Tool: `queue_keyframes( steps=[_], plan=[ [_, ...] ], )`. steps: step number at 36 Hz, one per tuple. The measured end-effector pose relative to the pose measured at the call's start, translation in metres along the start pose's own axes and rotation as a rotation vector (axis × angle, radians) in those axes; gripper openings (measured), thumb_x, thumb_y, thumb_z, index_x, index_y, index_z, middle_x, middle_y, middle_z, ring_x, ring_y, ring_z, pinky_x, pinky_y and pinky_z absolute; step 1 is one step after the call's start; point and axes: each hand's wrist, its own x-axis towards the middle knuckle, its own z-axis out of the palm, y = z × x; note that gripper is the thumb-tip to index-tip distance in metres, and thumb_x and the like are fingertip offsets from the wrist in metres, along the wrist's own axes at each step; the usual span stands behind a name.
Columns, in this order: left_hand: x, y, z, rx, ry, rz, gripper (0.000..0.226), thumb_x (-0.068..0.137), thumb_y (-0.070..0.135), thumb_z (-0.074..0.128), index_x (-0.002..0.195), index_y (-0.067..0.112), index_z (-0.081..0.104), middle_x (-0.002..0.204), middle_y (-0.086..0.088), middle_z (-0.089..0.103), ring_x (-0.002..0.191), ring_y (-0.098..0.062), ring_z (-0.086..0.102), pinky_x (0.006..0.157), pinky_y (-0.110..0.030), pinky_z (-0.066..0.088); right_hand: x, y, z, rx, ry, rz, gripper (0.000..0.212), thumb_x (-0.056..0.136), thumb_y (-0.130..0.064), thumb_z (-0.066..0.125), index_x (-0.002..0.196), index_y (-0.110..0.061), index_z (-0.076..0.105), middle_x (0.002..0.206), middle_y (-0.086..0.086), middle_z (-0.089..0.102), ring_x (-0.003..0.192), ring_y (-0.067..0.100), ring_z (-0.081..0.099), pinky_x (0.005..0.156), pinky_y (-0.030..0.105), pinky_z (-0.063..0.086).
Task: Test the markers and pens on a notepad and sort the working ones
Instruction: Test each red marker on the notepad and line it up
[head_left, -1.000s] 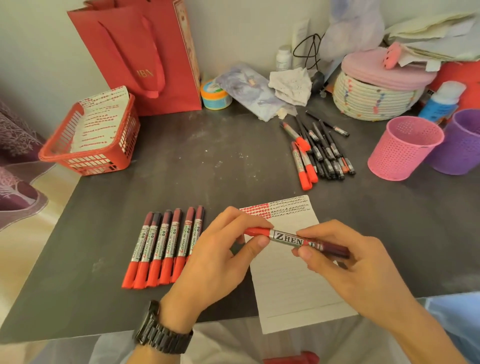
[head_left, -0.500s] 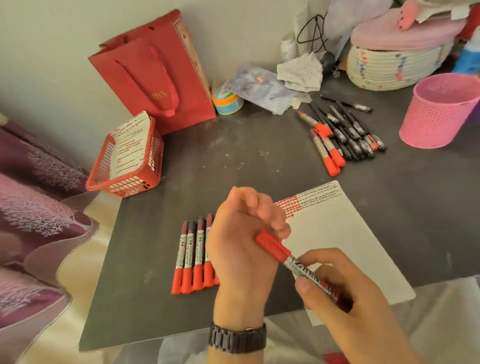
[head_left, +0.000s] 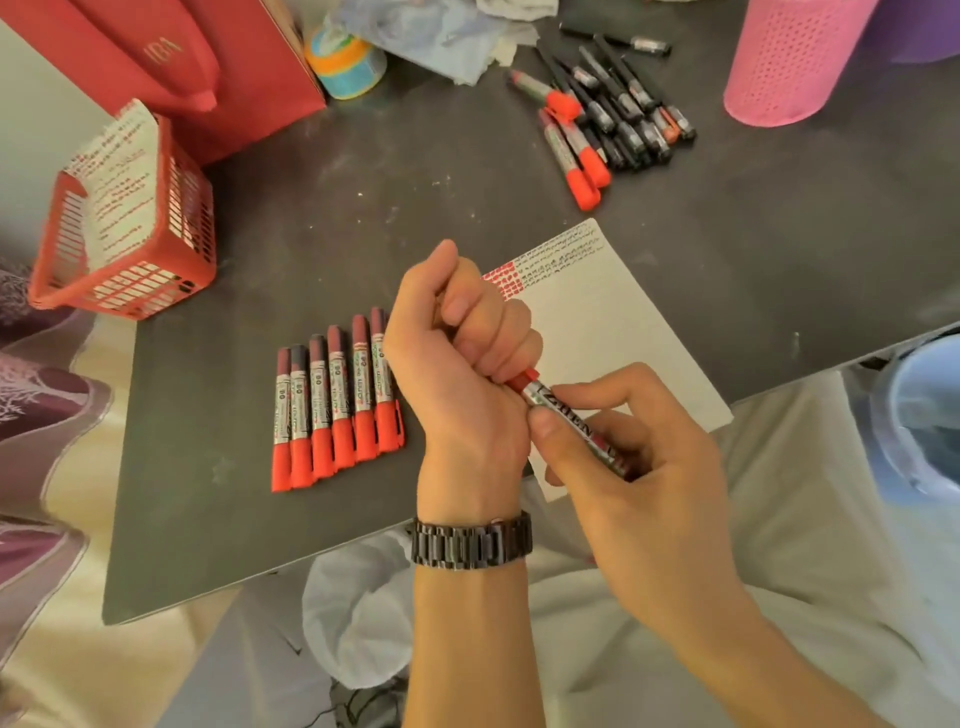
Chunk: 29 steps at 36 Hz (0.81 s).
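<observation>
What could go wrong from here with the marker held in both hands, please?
1. The left hand grips the cap end of the marker, close beside the row of six markers; if the cap pops free, it might scatter them.
2. The notepad overhangs the table edge near the right hand; pressing there could tip it.

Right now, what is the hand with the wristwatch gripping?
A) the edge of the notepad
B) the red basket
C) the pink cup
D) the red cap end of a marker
D: the left hand, the one with the watch, is curled round the red cap of the marker, while the right hand holds its barrel.
</observation>
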Motion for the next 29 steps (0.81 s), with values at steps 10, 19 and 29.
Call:
queue_keyframes(
  steps=[10,19,29],
  plan=[
    [0.0,0.003,-0.022,0.083,-0.041,0.022,0.041,0.1,0.027,0.046,0.06,0.02,0.043,0.046,0.008,0.031,0.041,-0.008,0.024,0.04,-0.02,0.025,0.012,-0.004,-0.011,-0.141,-0.145,-0.022,0.011,0.088,-0.039,0.074,0.09,-0.037,0.063,0.064,-0.011,0.072,0.051,0.004,0.06,0.048,0.007,0.036],
    [-0.03,0.023,-0.088,1.163,-0.216,0.01,0.031,0.105,0.029,0.043,0.104,0.027,0.074,0.094,0.007,0.072,0.083,-0.01,0.063,0.073,-0.019,0.047,0.029,-0.005,-0.022,-0.558,-0.383,-0.264,0.018,0.082,-0.05,0.069,0.1,-0.05,0.066,0.084,-0.032,0.069,0.069,0.001,0.063,0.062,0.011,0.045],
    [-0.07,0.06,-0.123,1.595,-0.224,-0.072,0.019,0.097,0.048,0.057,0.113,0.045,0.067,0.098,0.018,0.067,0.093,0.0,0.059,0.081,-0.019,0.045,0.062,-0.002,0.001,-0.707,-0.724,-0.347,0.031,0.074,-0.032,0.086,0.094,-0.051,0.073,0.103,-0.025,0.064,0.095,0.0,0.058,0.077,0.007,0.041]
  ],
)
